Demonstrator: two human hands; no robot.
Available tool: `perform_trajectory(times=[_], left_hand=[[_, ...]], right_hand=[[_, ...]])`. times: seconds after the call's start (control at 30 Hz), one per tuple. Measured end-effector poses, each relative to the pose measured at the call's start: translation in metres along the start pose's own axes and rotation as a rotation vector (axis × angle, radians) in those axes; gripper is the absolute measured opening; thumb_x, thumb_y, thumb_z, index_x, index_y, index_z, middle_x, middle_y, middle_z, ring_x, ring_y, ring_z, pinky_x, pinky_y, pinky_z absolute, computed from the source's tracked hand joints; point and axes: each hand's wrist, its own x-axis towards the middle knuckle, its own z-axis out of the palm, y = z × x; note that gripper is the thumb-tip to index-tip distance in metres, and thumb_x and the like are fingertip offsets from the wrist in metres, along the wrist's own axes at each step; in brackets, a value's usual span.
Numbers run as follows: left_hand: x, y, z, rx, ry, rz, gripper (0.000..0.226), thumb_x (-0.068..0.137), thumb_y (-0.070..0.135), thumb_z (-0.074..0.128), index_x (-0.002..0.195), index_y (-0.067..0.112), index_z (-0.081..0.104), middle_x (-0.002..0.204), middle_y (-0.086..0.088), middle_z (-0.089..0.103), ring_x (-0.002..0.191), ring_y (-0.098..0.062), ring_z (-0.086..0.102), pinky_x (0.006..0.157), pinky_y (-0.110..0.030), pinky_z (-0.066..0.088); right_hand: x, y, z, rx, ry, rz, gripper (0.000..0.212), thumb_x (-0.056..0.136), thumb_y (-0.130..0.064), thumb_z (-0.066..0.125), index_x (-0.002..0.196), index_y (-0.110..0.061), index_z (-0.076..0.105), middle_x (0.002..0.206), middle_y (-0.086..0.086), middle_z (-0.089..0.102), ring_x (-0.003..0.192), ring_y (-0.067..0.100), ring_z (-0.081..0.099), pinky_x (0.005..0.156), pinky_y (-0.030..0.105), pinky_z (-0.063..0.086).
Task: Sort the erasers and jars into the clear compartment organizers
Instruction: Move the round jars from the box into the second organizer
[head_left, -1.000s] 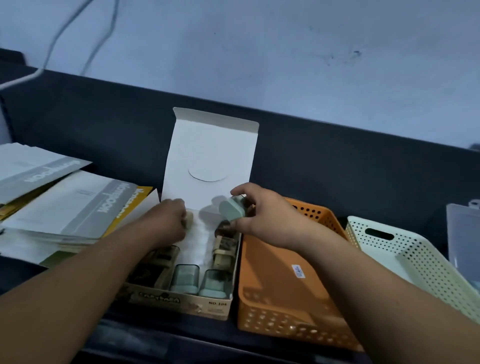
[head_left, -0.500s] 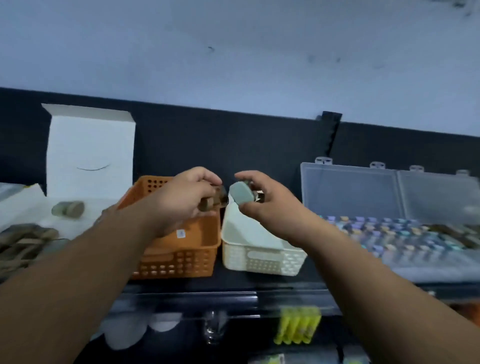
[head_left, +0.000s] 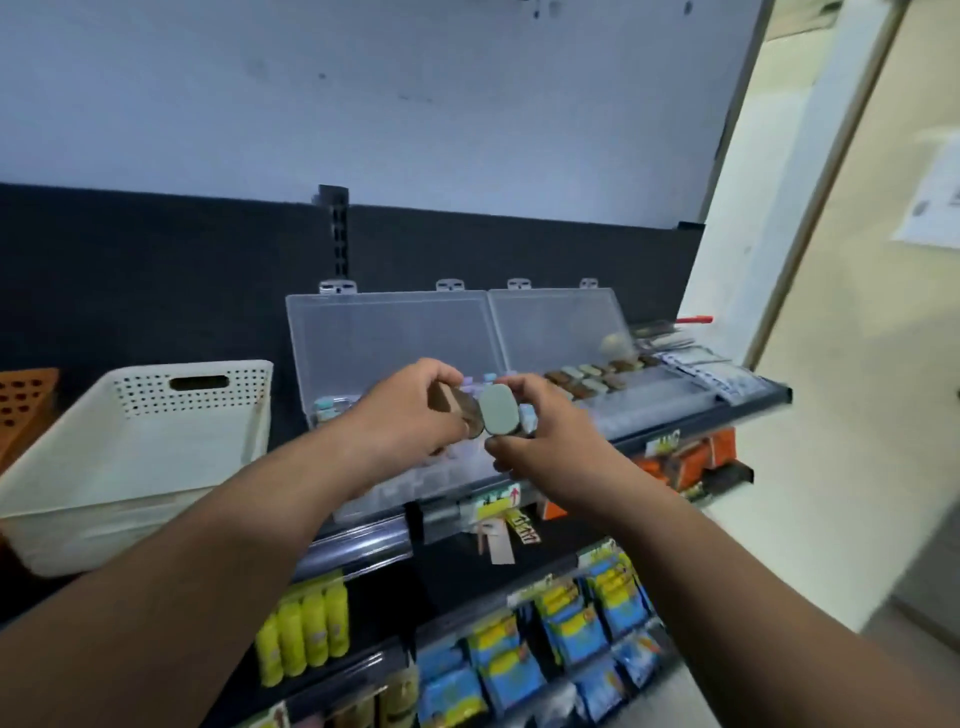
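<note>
Orange basket (head_left: 23, 410): frame edge, far left of your fingers.
White basket (head_left: 156, 452): on the shelf (head_left: 748, 402), left of your L hand, just beside the orange one.
L hand (head_left: 410, 415): fingers (head_left: 441, 370) curled tight on a brown eraser (head_left: 454, 408).
R hand (head_left: 550, 441): fingers (head_left: 524, 387) pinch a grey-green eraser (head_left: 497, 410), right up against the brown one.
L organizer (head_left: 384, 338): clear, lid up, behind & under both your hands; small capped jars (head_left: 324, 410) inside, left of L fingers, blurry.
R organizer (head_left: 556, 322): lid up, right of your R fingers; brown & green erasers (head_left: 587, 376) in rows inside.
</note>
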Motion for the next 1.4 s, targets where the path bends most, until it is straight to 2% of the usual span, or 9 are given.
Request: perform_trajectory(times=[0.17,0.27,0.47,0.67,0.73,0.93,1.1,1.27,1.4], left_hand=[[0.049,0.021,0.058,0.069,-0.106,0.058,0.036,0.072,0.022,0.074,0.100,0.029,0.053,0.089,0.000,0.064,0.078,-0.015,0.057,0.066,-0.030,0.044],[0.087,0.032,0.087,0.144,-0.153,0.103,0.035,0.075,0.023,0.073,0.106,0.028,0.056,0.091,0.004,0.059,0.078,-0.011,0.054,0.060,-0.027,0.043],[0.173,0.055,0.128,0.177,-0.198,0.156,0.045,0.078,0.024,0.071,0.120,0.026,0.056,0.104,0.006,0.061,0.095,-0.013,0.059,0.083,-0.029,0.051],[0.244,0.072,0.169,0.239,-0.222,0.159,0.031,0.077,0.025,0.074,0.103,0.028,0.056,0.102,0.005,0.062,0.091,-0.018,0.064,0.083,-0.040,0.057],[0.262,0.076,0.184,0.284,-0.212,0.169,0.028,0.077,0.026,0.074,0.101,0.026,0.059,0.102,0.003,0.064,0.092,-0.019,0.064,0.084,-0.041,0.056],[0.309,0.076,0.230,0.388,-0.132,0.130,0.028,0.081,0.022,0.072,0.106,0.016,0.064,0.105,0.001,0.063,0.095,-0.018,0.059,0.087,-0.035,0.051],[0.338,0.070,0.266,0.385,-0.045,-0.027,0.035,0.079,0.019,0.075,0.111,0.022,0.060,0.104,0.003,0.063,0.096,-0.017,0.059,0.087,-0.035,0.051],[0.358,0.070,0.296,0.504,0.015,-0.128,0.018,0.079,0.018,0.066,0.097,0.020,0.065,0.091,0.004,0.063,0.089,-0.017,0.058,0.084,-0.035,0.051],[0.361,0.073,0.307,0.556,0.009,-0.218,0.018,0.079,0.022,0.068,0.096,0.019,0.063,0.095,-0.001,0.062,0.089,-0.020,0.059,0.082,-0.039,0.052]], right_hand=[[-0.002,0.048,-0.054,-0.004,0.075,0.091,0.037,0.089,-0.019,0.066,0.120,-0.027,0.050,0.109,-0.007,0.058,0.074,0.007,0.059,0.057,0.016,0.047],[0.011,0.077,-0.083,-0.015,0.115,0.134,0.042,0.089,-0.023,0.066,0.126,-0.034,0.048,0.111,-0.008,0.057,0.074,0.005,0.060,0.061,0.018,0.047],[0.063,0.127,-0.146,-0.007,0.130,0.250,0.042,0.091,-0.021,0.063,0.129,-0.031,0.049,0.116,0.004,0.058,0.065,0.003,0.064,0.058,0.016,0.047],[0.110,0.177,-0.208,-0.038,0.193,0.357,0.042,0.088,-0.015,0.063,0.123,-0.031,0.045,0.112,0.000,0.058,0.090,0.025,0.067,0.084,0.045,0.057],[0.124,0.194,-0.225,-0.067,0.188,0.359,0.042,0.087,-0.018,0.065,0.121,-0.032,0.046,0.111,-0.004,0.058,0.095,0.020,0.062,0.086,0.042,0.054],[0.179,0.245,-0.262,-0.132,0.067,0.229,0.042,0.085,-0.017,0.071,0.122,-0.030,0.053,0.109,-0.013,0.060,0.095,-0.001,0.059,0.073,0.015,0.045],[0.230,0.288,-0.278,-0.172,-0.107,0.112,0.047,0.084,-0.014,0.072,0.127,-0.024,0.055,0.110,-0.009,0.061,0.096,0.003,0.060,0.076,0.014,0.048],[0.265,0.323,-0.281,-0.220,-0.260,0.026,0.040,0.076,-0.019,0.078,0.112,-0.028,0.062,0.100,-0.007,0.065,0.089,0.009,0.064,0.083,0.033,0.056],[0.280,0.341,-0.278,-0.268,-0.381,-0.018,0.042,0.069,-0.023,0.081,0.107,-0.031,0.065,0.096,-0.013,0.067,0.087,0.005,0.064,0.084,0.028,0.054]])
